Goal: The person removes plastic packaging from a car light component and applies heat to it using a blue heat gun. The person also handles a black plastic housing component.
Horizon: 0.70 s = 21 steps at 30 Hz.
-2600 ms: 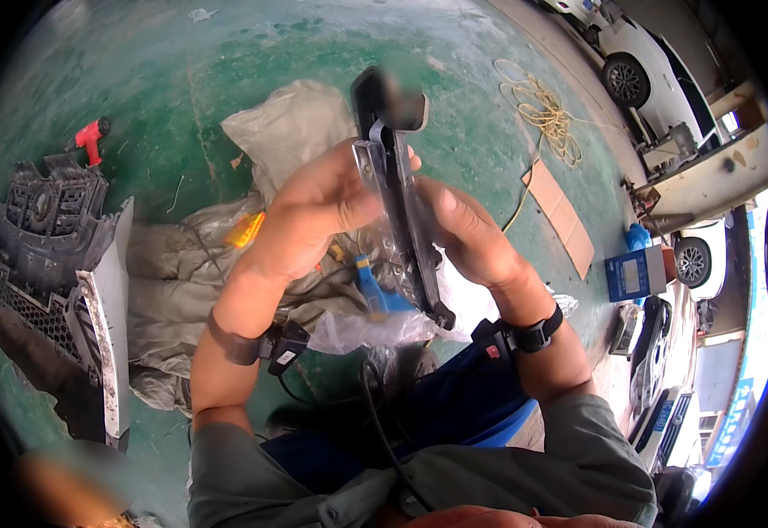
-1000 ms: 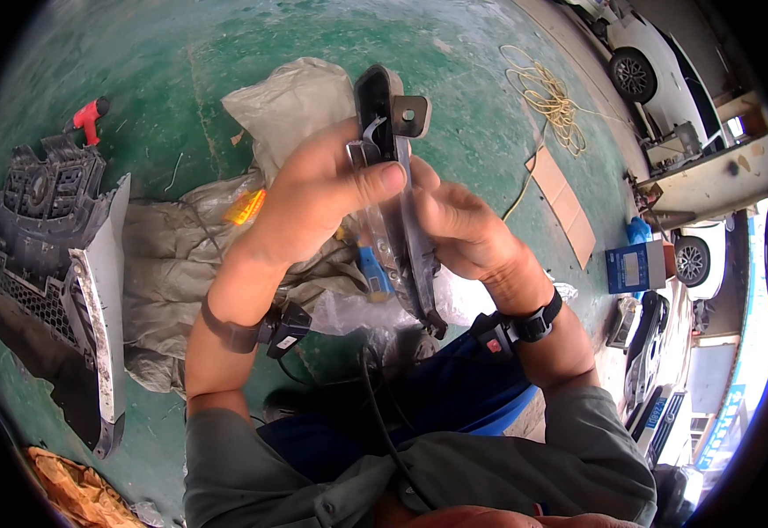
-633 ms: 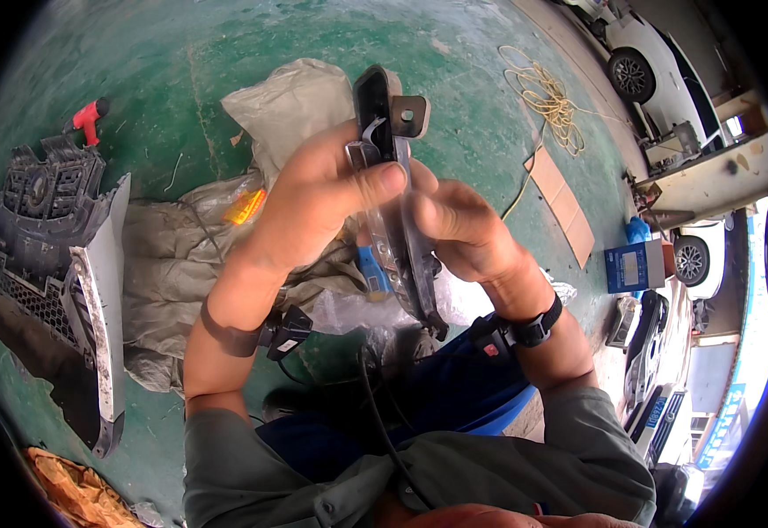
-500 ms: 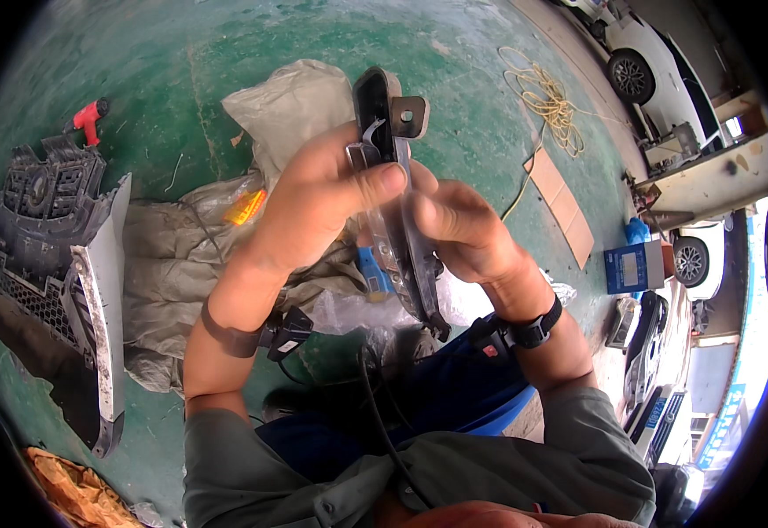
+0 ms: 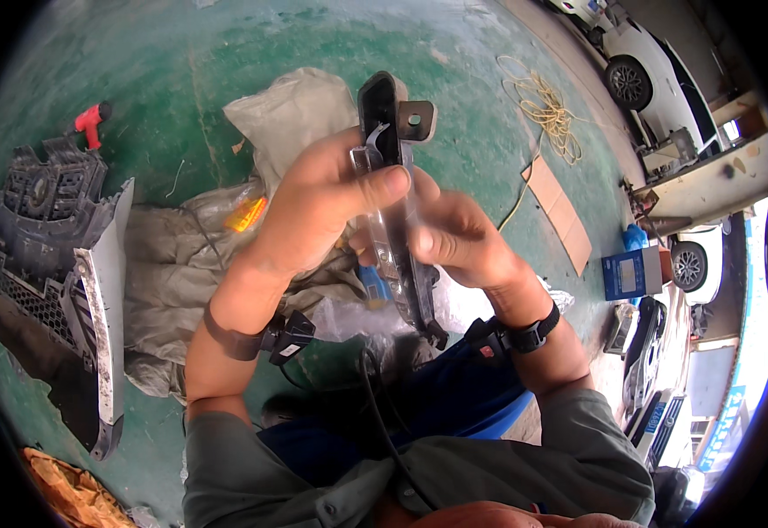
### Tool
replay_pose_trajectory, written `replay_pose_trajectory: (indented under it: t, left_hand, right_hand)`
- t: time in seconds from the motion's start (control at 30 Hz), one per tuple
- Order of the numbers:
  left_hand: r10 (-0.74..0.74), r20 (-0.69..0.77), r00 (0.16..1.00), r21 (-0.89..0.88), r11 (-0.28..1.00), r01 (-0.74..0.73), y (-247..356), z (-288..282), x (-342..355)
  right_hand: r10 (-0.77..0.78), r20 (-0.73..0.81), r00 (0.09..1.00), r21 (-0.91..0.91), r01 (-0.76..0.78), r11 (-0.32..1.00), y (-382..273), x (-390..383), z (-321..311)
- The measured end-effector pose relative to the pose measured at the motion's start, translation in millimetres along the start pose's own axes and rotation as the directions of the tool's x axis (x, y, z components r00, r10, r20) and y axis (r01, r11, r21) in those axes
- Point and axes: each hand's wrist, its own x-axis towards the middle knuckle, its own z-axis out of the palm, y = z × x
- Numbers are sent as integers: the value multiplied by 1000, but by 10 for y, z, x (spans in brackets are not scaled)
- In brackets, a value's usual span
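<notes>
A long, narrow black car part (image 5: 396,264) with a glossy clear strip is held up in front of me, nearly upright. A flat tab (image 5: 418,121) with a hole sticks out near its top end. My left hand (image 5: 313,198) grips it from the left, with the thumb laid across its front. On the other side, my right hand (image 5: 467,238) is closed against the part's edge, its thumb bent toward the strip; some of its fingers are hidden behind the part.
Beneath my hands, a grey cloth cover (image 5: 159,264) and clear plastic wrap (image 5: 340,317) lie on the green floor. A dismantled car grille (image 5: 45,198) and a red power tool (image 5: 90,125) are at left. At right are a coiled yellow cord (image 5: 547,110), flattened cardboard (image 5: 560,216) and a blue box (image 5: 628,274).
The car part has shifted slightly to the right. My right thumb has slid a little lower along its edge, while my left hand keeps its grip.
</notes>
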Motion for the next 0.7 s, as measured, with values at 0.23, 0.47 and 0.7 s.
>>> replay_pose_trajectory:
  t: [0.23,0.47,0.7]
  left_hand:
    - [47,-17,999,-5,999,-47,11,16,2]
    - [106,-74,992,-13,994,-108,-91,54,53]
    - [99,-55,994,-32,994,-101,-108,57,59]
  right_hand:
    - [-103,-181,978,-245,56,968,-34,-25,6]
    - [-297,-303,905,-441,144,886,-29,-22,231]
    - [-422,-305,854,-594,175,785,24,-18,190]
